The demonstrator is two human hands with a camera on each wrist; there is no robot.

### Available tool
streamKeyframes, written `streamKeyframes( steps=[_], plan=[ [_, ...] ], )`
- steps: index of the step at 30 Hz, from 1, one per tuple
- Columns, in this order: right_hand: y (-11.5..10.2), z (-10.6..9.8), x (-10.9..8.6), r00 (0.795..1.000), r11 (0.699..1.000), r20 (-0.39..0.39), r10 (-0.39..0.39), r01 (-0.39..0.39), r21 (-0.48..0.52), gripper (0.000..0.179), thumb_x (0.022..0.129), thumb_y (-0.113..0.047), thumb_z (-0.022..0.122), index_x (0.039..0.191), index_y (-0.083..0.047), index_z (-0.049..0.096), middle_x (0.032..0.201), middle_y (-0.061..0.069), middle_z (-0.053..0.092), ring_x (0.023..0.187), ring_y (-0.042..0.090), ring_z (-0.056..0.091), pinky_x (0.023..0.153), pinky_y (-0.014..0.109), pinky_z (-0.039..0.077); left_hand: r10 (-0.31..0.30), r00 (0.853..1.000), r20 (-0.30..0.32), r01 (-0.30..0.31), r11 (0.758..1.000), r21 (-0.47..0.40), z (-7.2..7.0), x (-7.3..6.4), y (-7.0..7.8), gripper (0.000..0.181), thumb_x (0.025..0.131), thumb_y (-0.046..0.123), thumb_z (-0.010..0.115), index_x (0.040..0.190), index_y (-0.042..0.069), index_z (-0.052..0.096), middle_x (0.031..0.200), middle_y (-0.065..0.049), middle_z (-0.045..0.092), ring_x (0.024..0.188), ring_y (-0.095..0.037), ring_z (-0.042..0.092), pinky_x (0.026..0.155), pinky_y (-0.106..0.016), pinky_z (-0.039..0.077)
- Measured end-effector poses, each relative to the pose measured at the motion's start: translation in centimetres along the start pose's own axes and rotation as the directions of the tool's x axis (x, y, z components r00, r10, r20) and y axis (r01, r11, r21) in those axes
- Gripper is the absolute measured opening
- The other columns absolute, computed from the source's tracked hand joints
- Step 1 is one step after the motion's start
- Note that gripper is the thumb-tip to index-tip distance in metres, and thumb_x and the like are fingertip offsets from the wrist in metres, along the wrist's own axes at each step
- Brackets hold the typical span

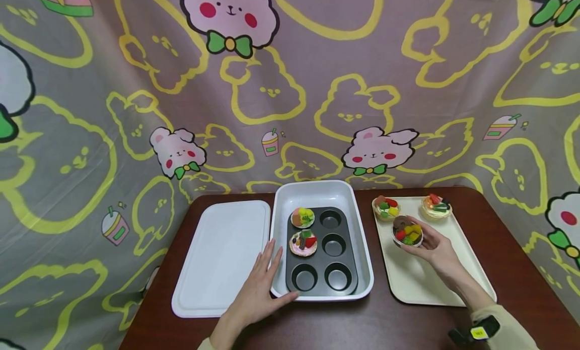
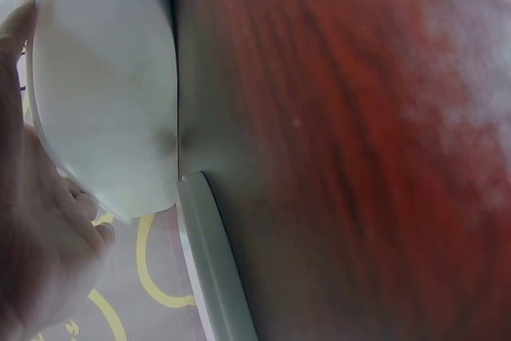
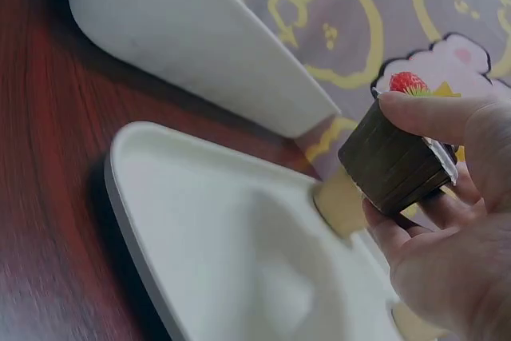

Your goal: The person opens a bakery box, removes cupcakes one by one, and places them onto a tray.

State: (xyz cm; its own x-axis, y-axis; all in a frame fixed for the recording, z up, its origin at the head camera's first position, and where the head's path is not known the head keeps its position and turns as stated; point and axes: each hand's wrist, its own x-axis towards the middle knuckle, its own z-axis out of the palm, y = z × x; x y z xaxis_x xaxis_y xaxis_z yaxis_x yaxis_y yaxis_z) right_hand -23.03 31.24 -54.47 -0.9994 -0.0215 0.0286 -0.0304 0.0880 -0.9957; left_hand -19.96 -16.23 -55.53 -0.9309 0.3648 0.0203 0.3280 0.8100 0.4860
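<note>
My right hand (image 1: 441,254) holds a cupcake (image 1: 408,235) between thumb and fingers. Its dark ridged wrapper (image 3: 391,161) shows in the right wrist view, held above the cream tray (image 1: 426,284). Red, yellow and green fruit pieces and a brown piece top it. My left hand (image 1: 258,294) rests with spread fingers at the near left corner of the white basin (image 1: 317,297). Inside the basin lies a dark muffin tin (image 1: 320,269). Two topped cakes sit in its left column: a pink-creamed one (image 1: 303,244) in the middle and another (image 1: 302,217) at the far end.
Two more fruit-topped cakes stand at the far end of the cream tray, one at the left (image 1: 386,209), one at the right (image 1: 436,207). A flat white lid or tray (image 1: 226,259) lies left of the basin. Behind the brown table (image 1: 335,325) hangs a patterned cloth (image 1: 312,88).
</note>
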Motion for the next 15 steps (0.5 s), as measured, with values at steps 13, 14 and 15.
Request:
streamKeyframes(
  steps=[13, 14, 15],
  plan=[
    [1.9, -3.4, 0.1, 0.995, 0.99, -0.046, 0.092, -0.096, -0.105, 0.084, 0.101, -0.007, 0.079, 0.172, -0.018, 0.038, 0.137, -0.036, 0.054, 0.11, -0.023, 0.056, 0.09, 0.002, 0.05, -0.015, 1.0, 0.012, 0.015, 1.0, -0.002, 0.0, 0.0, 0.1, 0.117, 0.088, 0.08, 0.072, 0.176, 0.018, 0.026, 0.189, -0.006, 0.004, 0.174, -0.036, 0.014, 0.14, -0.06, 0.02],
    [2.0, -3.6, 0.0, 0.994, 0.985, -0.055, 0.097, -0.103, -0.136, 0.084, 0.101, -0.01, 0.08, 0.173, -0.019, 0.037, 0.141, -0.033, 0.053, 0.11, -0.023, 0.055, 0.09, 0.002, 0.05, -0.014, 1.0, 0.011, 0.014, 1.0, -0.001, 0.0, 0.0, 0.1, 0.117, 0.088, 0.08, 0.072, 0.176, 0.018, 0.027, 0.189, -0.006, 0.004, 0.174, -0.036, 0.014, 0.14, -0.06, 0.02],
    [2.0, -3.8, 0.0, 0.993, 0.98, -0.064, 0.103, -0.112, -0.163, 0.085, 0.101, -0.013, 0.08, 0.173, -0.018, 0.035, 0.144, -0.03, 0.052, 0.11, -0.024, 0.054, 0.09, 0.002, 0.05, -0.014, 1.0, 0.01, 0.014, 1.0, -0.001, 0.0, 0.0, 0.1, 0.117, 0.088, 0.08, 0.072, 0.176, 0.018, 0.027, 0.189, -0.006, 0.004, 0.174, -0.036, 0.014, 0.14, -0.06, 0.02]
  ],
)
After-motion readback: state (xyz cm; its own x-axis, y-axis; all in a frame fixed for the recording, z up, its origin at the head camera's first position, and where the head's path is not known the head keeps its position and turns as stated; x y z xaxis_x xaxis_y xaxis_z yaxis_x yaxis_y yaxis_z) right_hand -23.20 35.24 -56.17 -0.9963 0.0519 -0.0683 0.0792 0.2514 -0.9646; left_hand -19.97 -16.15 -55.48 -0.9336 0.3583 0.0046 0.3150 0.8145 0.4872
